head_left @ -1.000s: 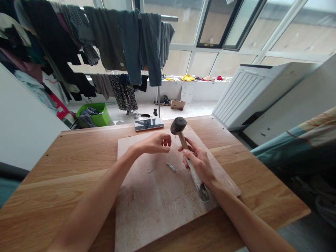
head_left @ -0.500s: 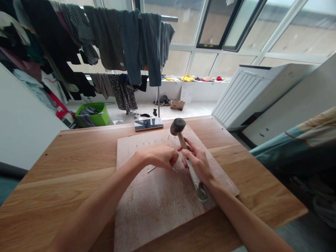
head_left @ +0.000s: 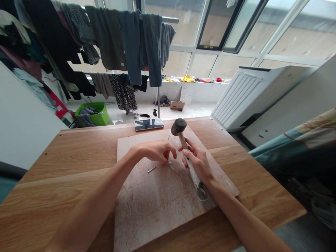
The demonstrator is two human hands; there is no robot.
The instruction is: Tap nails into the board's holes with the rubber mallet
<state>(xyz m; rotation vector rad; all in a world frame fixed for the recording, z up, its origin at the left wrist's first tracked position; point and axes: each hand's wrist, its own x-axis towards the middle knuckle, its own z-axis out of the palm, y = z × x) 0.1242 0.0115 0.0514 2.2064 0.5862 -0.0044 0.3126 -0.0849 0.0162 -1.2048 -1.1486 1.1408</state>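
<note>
My right hand (head_left: pixel 196 159) is wrapped round the handle of a mallet (head_left: pixel 193 173) with a dark head, which points away from me above a wooden board (head_left: pixel 157 210). Over the board's middle, my left hand (head_left: pixel 157 151) reaches down with its fingers bent and apart. Its fingertips are close to a loose nail (head_left: pixel 172 168); whether they touch it I cannot tell. Another nail (head_left: pixel 152 169) lies to the left. Beyond my left hand, two thin nails (head_left: pixel 168 137) stand upright in the board. My left hand covers part of the board's surface.
The board rests on a wood-grain table (head_left: pixel 76 161). A phone (head_left: pixel 148 124) lies at the table's far edge. Past it are hanging clothes (head_left: pixel 131 45), a green basket (head_left: pixel 103 114) and a cardboard box (head_left: pixel 177 105). A white ribbed unit (head_left: pixel 236 94) stands at the right.
My left hand has shifted slightly left and its fingers have spread from a more closed shape, showing more of the loose nails. My right hand and the mallet have hardly moved.
</note>
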